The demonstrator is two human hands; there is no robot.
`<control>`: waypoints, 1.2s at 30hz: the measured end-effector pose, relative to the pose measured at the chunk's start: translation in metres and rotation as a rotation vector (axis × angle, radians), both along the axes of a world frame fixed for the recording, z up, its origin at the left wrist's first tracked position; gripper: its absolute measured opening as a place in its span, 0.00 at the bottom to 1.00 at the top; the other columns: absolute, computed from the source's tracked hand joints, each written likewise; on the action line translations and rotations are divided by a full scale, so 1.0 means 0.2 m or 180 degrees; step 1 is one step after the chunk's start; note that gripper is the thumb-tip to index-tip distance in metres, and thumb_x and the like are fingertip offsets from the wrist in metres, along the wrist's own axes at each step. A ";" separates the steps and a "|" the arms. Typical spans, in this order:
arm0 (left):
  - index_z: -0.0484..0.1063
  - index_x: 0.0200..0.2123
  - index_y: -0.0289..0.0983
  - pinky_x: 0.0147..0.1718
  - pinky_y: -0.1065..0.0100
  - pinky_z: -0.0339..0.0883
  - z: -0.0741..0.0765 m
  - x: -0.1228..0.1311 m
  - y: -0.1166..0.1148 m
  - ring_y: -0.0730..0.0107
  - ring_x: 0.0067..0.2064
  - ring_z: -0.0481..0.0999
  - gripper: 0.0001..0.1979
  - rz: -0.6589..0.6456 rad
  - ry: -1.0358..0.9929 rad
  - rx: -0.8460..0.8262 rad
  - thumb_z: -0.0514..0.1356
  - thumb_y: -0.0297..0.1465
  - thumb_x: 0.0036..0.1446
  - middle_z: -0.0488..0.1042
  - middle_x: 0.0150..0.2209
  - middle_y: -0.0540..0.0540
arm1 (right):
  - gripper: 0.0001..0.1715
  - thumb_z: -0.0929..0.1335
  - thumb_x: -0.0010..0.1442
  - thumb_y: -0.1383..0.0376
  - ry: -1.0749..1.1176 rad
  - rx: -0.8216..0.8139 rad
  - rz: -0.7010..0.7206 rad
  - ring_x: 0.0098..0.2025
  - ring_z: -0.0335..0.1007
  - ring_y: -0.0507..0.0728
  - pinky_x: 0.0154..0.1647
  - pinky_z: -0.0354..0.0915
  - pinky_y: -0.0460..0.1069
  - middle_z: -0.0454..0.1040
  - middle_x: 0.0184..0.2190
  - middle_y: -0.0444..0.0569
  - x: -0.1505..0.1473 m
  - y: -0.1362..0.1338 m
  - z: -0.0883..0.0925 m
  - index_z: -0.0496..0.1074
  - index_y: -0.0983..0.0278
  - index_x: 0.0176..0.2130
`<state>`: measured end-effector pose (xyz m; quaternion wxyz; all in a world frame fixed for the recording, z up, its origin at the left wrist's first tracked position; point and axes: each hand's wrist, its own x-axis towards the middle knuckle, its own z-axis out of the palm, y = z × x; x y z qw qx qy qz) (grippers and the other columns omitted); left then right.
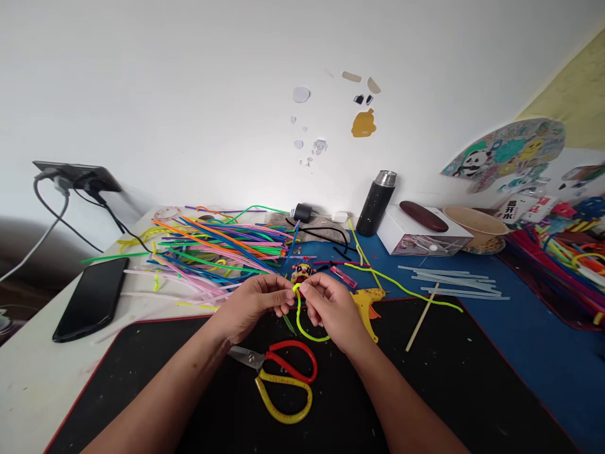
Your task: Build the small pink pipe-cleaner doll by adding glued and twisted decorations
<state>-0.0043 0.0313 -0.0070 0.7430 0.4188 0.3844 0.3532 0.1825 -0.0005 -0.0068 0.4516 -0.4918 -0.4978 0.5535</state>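
Note:
Between my two hands is a bright yellow-green pipe cleaner (311,336), its lower part curving down in a loop. My left hand (258,299) pinches it near its upper bend. From the other side, my right hand (331,306) pinches the same bend between thumb and finger. Just behind the fingertips stands a small colourful figure (302,270), partly hidden by my hands. Scissors (288,381) with one red and one yellow handle lie below on the black mat (227,403). Beyond my right hand rests a yellow glue gun (367,309), partly covered.
Many coloured pipe cleaners (222,243) are heaped at the back left, near a black phone (89,299). A black thermos (377,203), a white box (420,236) and clear glue sticks (458,282) are at the right. A wooden stick (422,317) and a pink lighter (343,276) lie nearby.

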 end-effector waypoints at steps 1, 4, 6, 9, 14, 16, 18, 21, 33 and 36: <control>0.83 0.32 0.33 0.30 0.71 0.66 0.00 0.00 0.00 0.74 0.27 0.74 0.17 0.0038 -0.0070 -0.0059 0.81 0.37 0.42 0.80 0.28 0.47 | 0.20 0.71 0.63 0.47 0.0013 0.0001 0.0000 0.17 0.57 0.49 0.17 0.50 0.44 0.65 0.16 0.37 0.00 0.00 0.00 0.71 0.62 0.35; 0.83 0.32 0.34 0.29 0.72 0.66 0.00 0.01 -0.01 0.74 0.28 0.74 0.16 0.0096 -0.0272 -0.0214 0.80 0.34 0.42 0.80 0.29 0.47 | 0.21 0.72 0.62 0.47 0.0083 -0.0021 0.0005 0.17 0.57 0.49 0.17 0.51 0.44 0.66 0.16 0.37 0.00 0.00 -0.01 0.71 0.62 0.36; 0.82 0.31 0.33 0.29 0.73 0.65 0.00 0.02 -0.01 0.75 0.27 0.74 0.15 0.0092 -0.0370 -0.0305 0.80 0.34 0.43 0.80 0.28 0.47 | 0.21 0.72 0.62 0.47 0.0155 -0.0049 0.0001 0.16 0.58 0.49 0.17 0.51 0.44 0.65 0.16 0.36 -0.01 0.00 -0.01 0.71 0.62 0.36; 0.82 0.31 0.33 0.28 0.74 0.64 0.00 0.02 -0.02 0.77 0.27 0.72 0.15 0.0075 -0.0460 -0.0385 0.81 0.33 0.43 0.78 0.28 0.48 | 0.21 0.72 0.62 0.47 0.0240 -0.0072 0.0002 0.16 0.58 0.49 0.17 0.52 0.44 0.65 0.16 0.36 -0.01 0.00 -0.02 0.71 0.62 0.35; 0.82 0.30 0.34 0.27 0.74 0.61 -0.01 0.03 -0.02 0.78 0.25 0.69 0.15 0.0120 -0.0577 -0.0442 0.81 0.33 0.41 0.76 0.27 0.49 | 0.21 0.73 0.62 0.48 0.0302 -0.0066 0.0030 0.16 0.57 0.48 0.17 0.52 0.44 0.65 0.16 0.36 -0.01 0.00 -0.03 0.71 0.62 0.36; 0.82 0.30 0.34 0.26 0.73 0.58 -0.03 0.04 -0.02 0.79 0.25 0.67 0.15 0.0171 -0.0595 -0.0471 0.81 0.33 0.42 0.73 0.24 0.51 | 0.20 0.73 0.63 0.48 0.0343 -0.0087 0.0045 0.16 0.57 0.48 0.17 0.53 0.44 0.65 0.16 0.36 -0.01 0.00 -0.03 0.71 0.62 0.36; 0.82 0.31 0.35 0.25 0.74 0.54 -0.04 0.04 -0.03 0.79 0.24 0.64 0.14 0.0182 -0.0623 -0.0498 0.80 0.33 0.43 0.69 0.21 0.53 | 0.20 0.73 0.62 0.48 0.0413 -0.0113 0.0074 0.16 0.57 0.48 0.17 0.53 0.44 0.64 0.16 0.35 -0.01 0.00 -0.04 0.71 0.62 0.36; 0.81 0.31 0.35 0.22 0.74 0.47 -0.05 0.05 -0.03 0.81 0.22 0.58 0.15 0.0150 -0.0730 -0.0506 0.80 0.33 0.43 0.64 0.19 0.55 | 0.21 0.73 0.62 0.48 0.0514 -0.0156 0.0102 0.15 0.56 0.48 0.16 0.53 0.44 0.64 0.15 0.35 -0.02 0.00 -0.04 0.70 0.62 0.36; 0.78 0.28 0.34 0.21 0.73 0.43 -0.02 0.04 -0.02 0.81 0.21 0.54 0.15 0.0188 -0.0780 -0.0478 0.79 0.34 0.45 0.62 0.19 0.55 | 0.22 0.73 0.62 0.47 0.0665 -0.0171 0.0019 0.15 0.57 0.47 0.16 0.51 0.44 0.66 0.17 0.36 -0.02 -0.01 -0.02 0.70 0.62 0.36; 0.77 0.27 0.34 0.21 0.73 0.43 -0.02 0.04 -0.02 0.81 0.21 0.54 0.15 0.0183 -0.0804 -0.0488 0.79 0.33 0.45 0.63 0.19 0.54 | 0.21 0.73 0.64 0.48 0.0733 -0.0159 0.0033 0.16 0.58 0.47 0.16 0.50 0.44 0.66 0.18 0.36 -0.01 -0.01 -0.02 0.71 0.63 0.37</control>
